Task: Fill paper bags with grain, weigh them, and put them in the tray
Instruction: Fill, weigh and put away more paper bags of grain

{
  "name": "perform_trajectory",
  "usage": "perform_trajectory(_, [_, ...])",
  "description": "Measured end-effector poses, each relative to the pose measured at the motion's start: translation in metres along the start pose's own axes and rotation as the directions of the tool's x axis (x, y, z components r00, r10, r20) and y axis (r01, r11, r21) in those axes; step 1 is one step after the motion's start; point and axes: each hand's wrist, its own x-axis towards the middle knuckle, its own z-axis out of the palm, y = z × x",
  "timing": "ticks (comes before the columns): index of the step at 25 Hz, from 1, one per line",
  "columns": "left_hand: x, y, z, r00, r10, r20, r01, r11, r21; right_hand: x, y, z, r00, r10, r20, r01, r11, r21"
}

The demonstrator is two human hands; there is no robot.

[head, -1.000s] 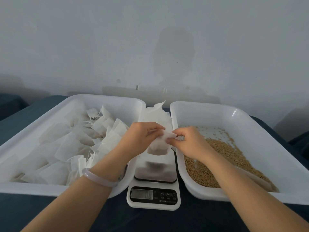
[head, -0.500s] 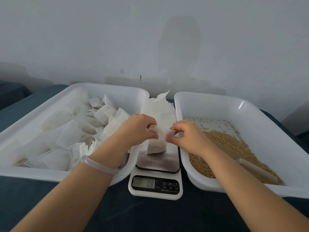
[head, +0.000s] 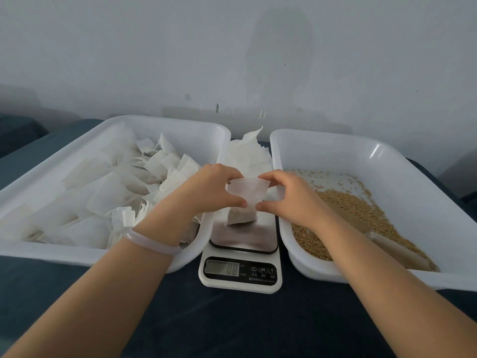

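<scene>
A small white paper bag with grain in its bottom stands on the platform of the kitchen scale, between the two trays. My left hand pinches the bag's left edge and my right hand pinches its right edge, holding the mouth spread wide. The display shows digits. The white tray on the left holds several filled paper bags. The white tray on the right holds loose brown grain.
A stack of flat paper bags lies behind the scale, between the trays. A pale scoop lies in the grain at the right tray's near side. Everything rests on a dark blue surface against a pale wall.
The bag's folded top has been pulled open between both hands, and its bottom now sits on the scale platform. The camera view has shifted slightly.
</scene>
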Motion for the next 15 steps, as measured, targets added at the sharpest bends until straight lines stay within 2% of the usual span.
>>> perform_trajectory(15, [0.0005,0.0005,0.0001,0.999,0.034,-0.015,-0.034,0.999,0.014,0.0004,0.0034,0.0001,1.000,0.006,0.005,-0.007,0.999,0.031])
